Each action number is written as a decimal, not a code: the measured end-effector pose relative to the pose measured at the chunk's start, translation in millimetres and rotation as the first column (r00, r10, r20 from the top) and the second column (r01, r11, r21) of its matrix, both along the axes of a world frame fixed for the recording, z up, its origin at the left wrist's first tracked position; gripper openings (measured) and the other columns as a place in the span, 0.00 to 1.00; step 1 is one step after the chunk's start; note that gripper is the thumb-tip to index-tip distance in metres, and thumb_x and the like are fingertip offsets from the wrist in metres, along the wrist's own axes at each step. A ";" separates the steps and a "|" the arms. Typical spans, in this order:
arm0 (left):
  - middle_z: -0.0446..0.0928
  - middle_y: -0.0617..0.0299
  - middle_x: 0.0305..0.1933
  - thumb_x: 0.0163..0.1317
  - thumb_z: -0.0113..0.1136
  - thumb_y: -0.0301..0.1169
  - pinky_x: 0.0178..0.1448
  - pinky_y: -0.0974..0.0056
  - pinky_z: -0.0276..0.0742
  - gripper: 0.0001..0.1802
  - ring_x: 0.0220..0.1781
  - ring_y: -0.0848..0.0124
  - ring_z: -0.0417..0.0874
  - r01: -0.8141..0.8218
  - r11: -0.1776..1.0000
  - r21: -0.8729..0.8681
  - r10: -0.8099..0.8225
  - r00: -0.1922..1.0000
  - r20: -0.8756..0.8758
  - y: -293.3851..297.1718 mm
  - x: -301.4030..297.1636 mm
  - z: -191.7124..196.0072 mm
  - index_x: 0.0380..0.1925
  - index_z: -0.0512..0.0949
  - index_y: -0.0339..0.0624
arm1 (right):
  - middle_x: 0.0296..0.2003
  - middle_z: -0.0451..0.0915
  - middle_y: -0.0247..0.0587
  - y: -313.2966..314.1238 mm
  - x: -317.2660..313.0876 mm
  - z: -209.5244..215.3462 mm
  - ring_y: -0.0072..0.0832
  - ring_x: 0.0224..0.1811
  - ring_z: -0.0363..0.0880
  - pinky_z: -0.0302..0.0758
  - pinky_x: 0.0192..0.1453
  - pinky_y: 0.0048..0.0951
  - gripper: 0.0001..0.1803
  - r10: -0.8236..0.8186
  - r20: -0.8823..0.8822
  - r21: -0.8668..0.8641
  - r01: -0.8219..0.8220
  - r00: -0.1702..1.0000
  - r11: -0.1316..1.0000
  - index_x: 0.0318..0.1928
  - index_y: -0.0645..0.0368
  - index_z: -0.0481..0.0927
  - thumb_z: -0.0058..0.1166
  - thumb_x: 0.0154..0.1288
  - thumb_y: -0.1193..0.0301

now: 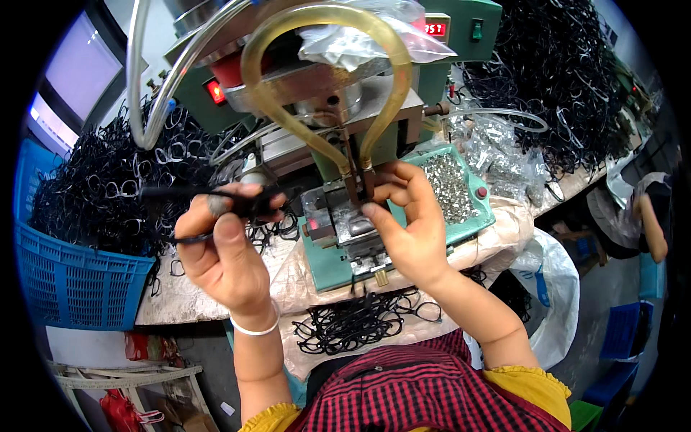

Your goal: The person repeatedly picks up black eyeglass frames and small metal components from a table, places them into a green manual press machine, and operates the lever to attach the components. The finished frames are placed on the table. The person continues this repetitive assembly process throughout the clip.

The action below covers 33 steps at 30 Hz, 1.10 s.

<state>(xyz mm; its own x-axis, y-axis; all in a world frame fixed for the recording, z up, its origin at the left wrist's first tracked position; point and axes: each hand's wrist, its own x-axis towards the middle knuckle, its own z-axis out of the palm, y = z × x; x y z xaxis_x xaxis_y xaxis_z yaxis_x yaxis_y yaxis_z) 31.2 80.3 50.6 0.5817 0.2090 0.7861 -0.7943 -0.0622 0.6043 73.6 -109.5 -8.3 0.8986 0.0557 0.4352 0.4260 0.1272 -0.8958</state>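
Left hand [227, 248] grips a black eyeglass frame [209, 198] near its middle, fingers wrapped tight, just left of the green press machine [345, 144]. Right hand [407, 223] pinches narrowly at the machine's metal fixture [345, 216]; whether it holds a small part cannot be told. The frame appears light, thin and somewhat springy, likely to flex; it is best held at the sturdier front, not the slender temples. Metal hinge parts fill the green tray [475, 216] at right.
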 end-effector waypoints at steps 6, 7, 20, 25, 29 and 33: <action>0.88 0.56 0.42 0.56 0.68 0.26 0.47 0.60 0.76 0.10 0.40 0.65 0.89 -0.094 0.775 0.624 0.097 0.995 0.029 -7.3 -17.4 -38.4 0.38 0.83 0.48 | 0.55 0.79 0.55 -42.1 5.0 -5.0 0.47 0.57 0.79 0.73 0.64 0.42 0.24 -0.016 0.148 -0.408 0.076 0.989 0.910 0.59 0.62 0.76 0.57 0.60 0.76; 0.87 0.59 0.46 0.48 0.70 0.27 0.50 0.55 0.78 0.14 0.41 0.63 0.88 -0.044 0.764 0.644 0.002 0.998 0.066 -11.8 -12.5 -45.5 0.39 0.84 0.48 | 0.55 0.78 0.54 -51.3 19.6 -9.9 0.50 0.59 0.77 0.71 0.66 0.45 0.20 -0.078 0.302 -0.550 0.240 0.950 0.800 0.53 0.61 0.80 0.58 0.58 0.75; 0.82 0.57 0.56 0.58 0.60 0.29 0.70 0.41 0.70 0.13 0.31 0.63 0.73 -0.092 0.807 0.583 -0.027 0.981 0.192 -23.6 -17.7 -79.9 0.44 0.83 0.44 | 0.50 0.82 0.52 -122.3 63.8 -111.7 0.46 0.53 0.80 0.74 0.58 0.40 0.07 -0.424 0.368 -0.693 0.548 0.828 0.469 0.42 0.63 0.83 0.58 0.67 0.73; 0.80 0.55 0.57 0.61 0.62 0.29 0.73 0.50 0.65 0.19 0.61 0.59 0.78 -0.658 0.648 0.385 0.700 0.713 0.040 113.5 -51.7 -121.7 0.53 0.80 0.40 | 0.43 0.85 0.45 -134.9 76.4 -114.2 0.30 0.44 0.82 0.76 0.51 0.29 0.11 -0.448 0.146 -0.574 0.444 0.882 0.688 0.48 0.69 0.81 0.56 0.72 0.73; 0.82 0.45 0.48 0.55 0.66 0.29 0.60 0.50 0.73 0.15 0.53 0.48 0.79 -0.673 0.086 0.735 0.993 -0.001 -0.117 349.3 -77.1 -165.0 0.43 0.82 0.36 | 0.44 0.83 0.44 -132.1 73.1 -103.2 0.29 0.47 0.81 0.75 0.55 0.29 0.12 -0.434 0.057 -0.662 0.360 0.899 0.658 0.50 0.70 0.80 0.58 0.69 0.76; 0.80 0.47 0.47 0.53 0.66 0.32 0.59 0.49 0.73 0.13 0.50 0.46 0.78 -0.411 -0.040 0.911 0.913 -0.386 -0.134 479.5 -97.3 -182.8 0.40 0.83 0.41 | 0.43 0.82 0.40 -132.4 85.9 -131.7 0.27 0.46 0.79 0.74 0.55 0.28 0.13 -0.366 0.117 -0.528 0.369 0.923 0.765 0.51 0.70 0.78 0.57 0.68 0.79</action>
